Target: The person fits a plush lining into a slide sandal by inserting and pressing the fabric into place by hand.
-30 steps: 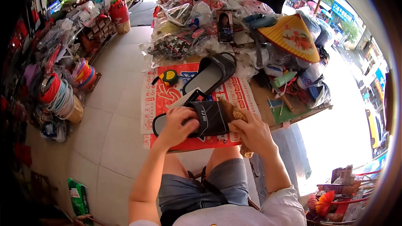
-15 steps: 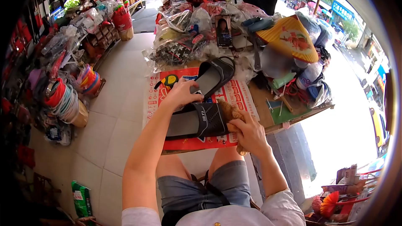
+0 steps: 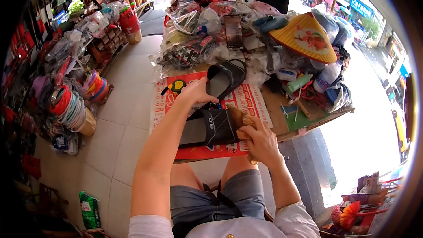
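Two black slide sandals with grey footbeds lie on a red and white printed sheet (image 3: 257, 101) on the table. My left hand (image 3: 197, 91) is closed around the heel end of the far slide sandal (image 3: 227, 78), thumb on the near side, other fingertips partly hidden. My left forearm covers part of the near slide sandal (image 3: 218, 125), whose wide strap bears white lettering. In my right hand (image 3: 261, 141) is a bunched brown cloth (image 3: 240, 117), pressed against the toe end of the near sandal. A yellow and black tape measure (image 3: 177, 86) sits left of the far sandal.
Plastic-wrapped goods (image 3: 194, 39) pile up behind the sheet, with a phone (image 3: 233, 31) propped among them. A yellow conical hat (image 3: 304, 37) rests at the right. A wood-handled tool (image 3: 304, 109) lies on a green mat (image 3: 297, 121). Crowded shelves line the left.
My left hand has shifted slightly up and right at the far sandal. My right hand stays with the cloth at the near sandal's toe. The phone's screen looks different as the view shifts slightly.
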`<state>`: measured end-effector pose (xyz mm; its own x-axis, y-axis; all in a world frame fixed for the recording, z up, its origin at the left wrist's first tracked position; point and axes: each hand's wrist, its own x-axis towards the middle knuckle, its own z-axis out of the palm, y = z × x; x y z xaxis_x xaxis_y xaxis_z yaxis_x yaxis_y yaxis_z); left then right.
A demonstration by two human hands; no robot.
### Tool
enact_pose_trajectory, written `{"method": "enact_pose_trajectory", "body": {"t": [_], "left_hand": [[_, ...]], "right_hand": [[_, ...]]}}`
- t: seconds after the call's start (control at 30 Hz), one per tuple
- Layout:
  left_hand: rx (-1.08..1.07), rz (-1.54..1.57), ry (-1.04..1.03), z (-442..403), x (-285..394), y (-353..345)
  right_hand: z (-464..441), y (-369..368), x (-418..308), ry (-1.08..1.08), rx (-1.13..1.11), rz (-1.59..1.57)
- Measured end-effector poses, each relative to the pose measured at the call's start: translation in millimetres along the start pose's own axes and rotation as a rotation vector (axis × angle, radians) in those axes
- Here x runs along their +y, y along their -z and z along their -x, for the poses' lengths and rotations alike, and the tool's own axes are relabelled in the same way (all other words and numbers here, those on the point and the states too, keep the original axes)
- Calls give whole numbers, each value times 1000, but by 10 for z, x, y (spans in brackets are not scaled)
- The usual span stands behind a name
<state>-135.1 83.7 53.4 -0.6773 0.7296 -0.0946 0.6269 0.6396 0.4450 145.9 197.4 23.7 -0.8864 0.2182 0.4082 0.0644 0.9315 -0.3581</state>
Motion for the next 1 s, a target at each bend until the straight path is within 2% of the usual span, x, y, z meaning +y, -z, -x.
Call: {"method": "enact_pose_trajectory", "body": {"t": [0.2,0.27,0.3,0.37,0.5,0.57,0.63,0.7,0.77,0.8,0.87,1.0], "left_hand": [[-81,-122,0,0,143,106],[-51,-248,85,44,247,151],[-51,-249,84,38,234,144],[80,-278,25,34,171,133],[51,-281,42,88,11,174],[311,-185,-227,137,-221,-7],[280,152,-314,409,-291,-19],[224,347,-290,1175,-145,33],[228,248,-430,1414,-284,-137],[226,256,-430,1515,-285,-221],[349,58,-326,1662,-246,-348],[416,9,-353,1641,-327,-476]], "right_hand": [[-3,16,-19,4,10,-12],[-3,24,-23,7,13,-16],[-3,21,-17,7,15,-17],[8,12,-5,9,23,-21],[5,12,-1,11,35,-46],[5,21,-5,-3,18,-51],[3,17,9,0,24,-51],[28,17,15,-14,22,-48],[-32,77,-3,-11,50,-75],[-76,115,-54,-13,45,-69],[-161,169,-187,-37,222,-77],[-167,-31,-104,62,36,24]]}}
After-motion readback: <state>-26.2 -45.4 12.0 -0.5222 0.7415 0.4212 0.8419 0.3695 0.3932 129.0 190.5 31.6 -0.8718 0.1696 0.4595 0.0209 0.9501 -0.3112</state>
